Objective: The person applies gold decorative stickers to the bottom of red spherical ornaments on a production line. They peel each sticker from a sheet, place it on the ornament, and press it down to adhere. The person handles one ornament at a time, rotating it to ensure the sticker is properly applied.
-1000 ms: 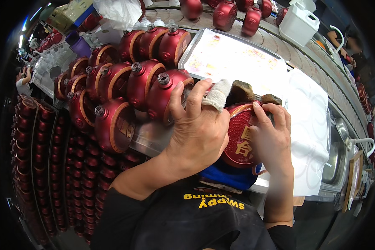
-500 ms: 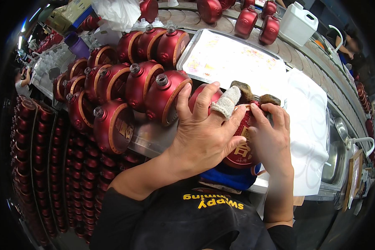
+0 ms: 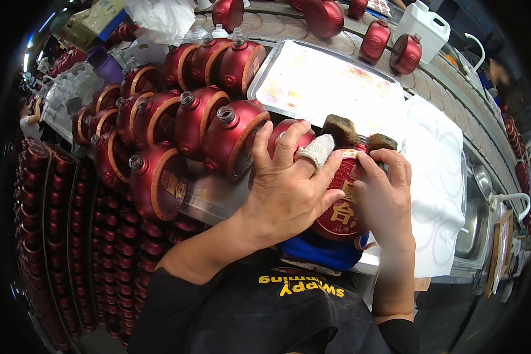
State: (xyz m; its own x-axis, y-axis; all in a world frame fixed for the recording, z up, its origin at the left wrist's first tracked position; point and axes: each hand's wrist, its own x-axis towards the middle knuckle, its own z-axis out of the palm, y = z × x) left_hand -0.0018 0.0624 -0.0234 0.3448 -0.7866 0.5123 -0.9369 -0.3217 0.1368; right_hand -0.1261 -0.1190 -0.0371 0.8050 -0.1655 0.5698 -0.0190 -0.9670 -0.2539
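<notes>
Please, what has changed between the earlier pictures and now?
The left hand shifted slightly right; its index fingertip is now at the upper edge of the bottle between the hands. The conveyor bottles travelled right. The right hand stayed at that edge; the tray stayed in place.

"Where is it brightest?"

"The white sheet point(image 3: 318, 79) glares, and a tube light point(image 3: 26, 62) glows at far left."

"And poorest?"

"The right hand point(image 3: 389, 192) blurs, perhaps through a lens smudge; the lower-left bottles point(image 3: 38, 253) sink into dimness, and the fisheye rim curves into black."
</notes>
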